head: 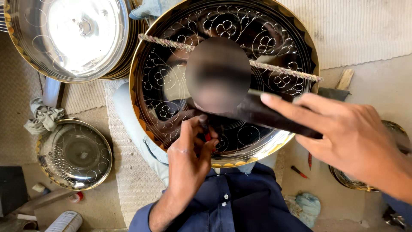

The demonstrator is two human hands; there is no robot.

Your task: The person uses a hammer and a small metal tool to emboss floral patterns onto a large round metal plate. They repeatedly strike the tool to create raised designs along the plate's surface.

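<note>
Stack of shiny steel plates (pixel 73 38) sits top left, cut off by the upper edge, with thin circles scratched into the top one. Below it there's a crumpled grey rag (pixel 43 117) and a smaller engraved bowl (pixel 74 154) on the floor, brass-coloured rim, dimpled dots on its left side. A white woven mat (pixel 128 172) runs down beside it, and there's a bit of bare floor between the bowl and the mat, so some room on that side.

Middle of the view is the big engraved plate (pixel 227 77), round, mirror-bright, gold scalloped rim, covered in looping flower patterns. It's tilted up over the person's lap and nearly touches the plate stack at its upper left, so it's tight there. A twisted cord (pixel 274 68) crosses its upper face. The centre is blurred out, so can't tell what's there.

The left hand (pixel 189 159) is at the plate's lower edge, fingers pinched tight around a small engraving tool (pixel 206 131) with a red bit showing; its tip is hidden behind the fingers. The right hand (pixel 347 137) comes in from the right, closed around a dark handle (pixel 266 114) lying over the plate; the head of whatever it is gets lost in the reflection. Behind that hand another gold-rimmed plate (pixel 397 131) is mostly hidden.
</note>
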